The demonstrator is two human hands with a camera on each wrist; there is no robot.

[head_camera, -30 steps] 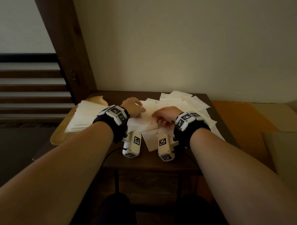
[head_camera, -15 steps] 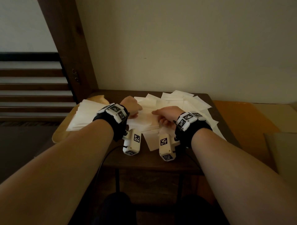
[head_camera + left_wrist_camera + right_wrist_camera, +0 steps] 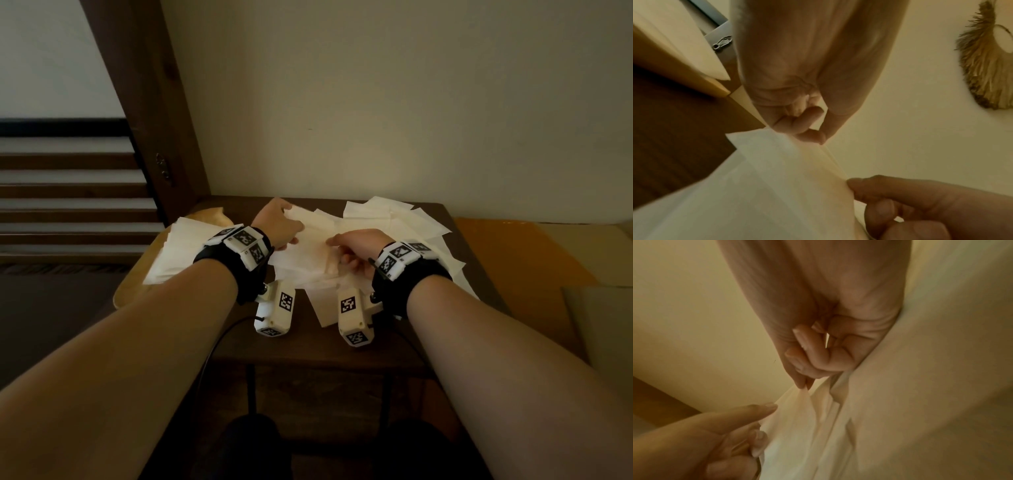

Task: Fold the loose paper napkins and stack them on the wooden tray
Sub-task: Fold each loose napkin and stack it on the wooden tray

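Partway: folded stack (image 3: 178, 250) on wooden tray (image 3: 128, 294); loose napkins (image 3: 404, 219) left. Left hand (image 3: 279, 224), right hand (image 3: 356, 246) pinching one napkin (image 3: 305, 253) mid-fold.

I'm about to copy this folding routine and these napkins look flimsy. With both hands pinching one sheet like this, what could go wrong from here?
Three risks, as I judge them:
1. The left hand and right hand pinch the same thin napkin; pulling apart could tear it.
2. It lies over the loose napkins, so lifting may drag others along.
3. The wooden tray overhangs the table edge; a heavy stack might tip it.
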